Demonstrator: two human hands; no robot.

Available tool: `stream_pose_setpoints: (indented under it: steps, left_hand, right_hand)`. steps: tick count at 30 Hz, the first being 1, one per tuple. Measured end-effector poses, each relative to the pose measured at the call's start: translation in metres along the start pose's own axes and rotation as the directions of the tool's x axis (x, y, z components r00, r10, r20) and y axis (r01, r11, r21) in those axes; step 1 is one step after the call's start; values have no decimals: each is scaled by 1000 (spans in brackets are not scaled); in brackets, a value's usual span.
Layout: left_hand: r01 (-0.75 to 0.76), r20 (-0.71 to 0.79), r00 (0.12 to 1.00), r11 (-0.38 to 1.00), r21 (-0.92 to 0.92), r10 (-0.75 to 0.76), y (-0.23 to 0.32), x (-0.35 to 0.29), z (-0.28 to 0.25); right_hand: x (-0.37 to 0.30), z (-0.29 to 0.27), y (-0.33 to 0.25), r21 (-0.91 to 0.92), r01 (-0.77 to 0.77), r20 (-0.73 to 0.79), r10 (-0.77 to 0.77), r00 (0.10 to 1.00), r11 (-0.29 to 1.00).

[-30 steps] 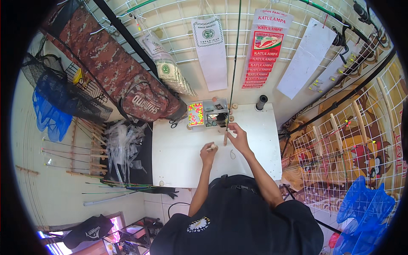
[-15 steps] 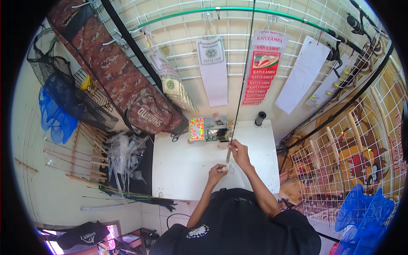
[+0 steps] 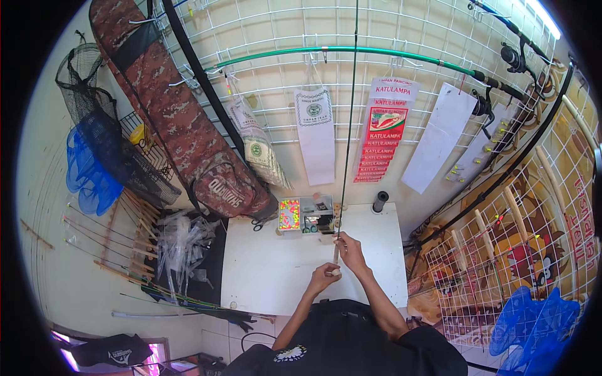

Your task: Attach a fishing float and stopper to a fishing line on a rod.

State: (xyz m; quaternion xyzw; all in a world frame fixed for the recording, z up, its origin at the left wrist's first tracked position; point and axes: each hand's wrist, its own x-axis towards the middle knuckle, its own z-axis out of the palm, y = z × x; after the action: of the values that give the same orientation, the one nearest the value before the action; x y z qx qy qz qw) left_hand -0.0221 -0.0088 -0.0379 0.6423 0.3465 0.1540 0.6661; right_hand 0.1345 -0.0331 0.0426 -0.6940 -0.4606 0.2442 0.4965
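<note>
A thin dark fishing rod stands out ahead of me over the white table. Its pale wooden handle points back toward my body. My right hand is closed around the rod at the upper end of the handle. At the handle's lower end, my left hand pinches a small, round, whitish piece. That piece looks like a little roll or spool, but it is too small to name for certain. It lies against or very near the handle's butt; contact cannot be made out.
On the white table, a compartment box with bright beads stands at the back, scissors left of it. A dark cylinder stands back right. A camouflage rod bag leans at left. Wire grids hold rods and packets.
My left hand has brought the whitish piece up to the lower end of the rod's handle. The right hand keeps its hold. The whole view has shifted, showing more wall.
</note>
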Motion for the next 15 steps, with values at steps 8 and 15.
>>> stream_pose_setpoints:
  steps: [8, 15]
  left_hand:
    - [-32, 3, 999, 999, -12, 32, 6, -3, 1]
    - [-19, 2, 1000, 1000, 2, 19, 21, -11, -1]
  right_hand:
    - [-2, 1, -8, 27, 31, -10, -31, 999, 999]
    - [-6, 2, 1, 22, -5, 48, 4, 999, 1000]
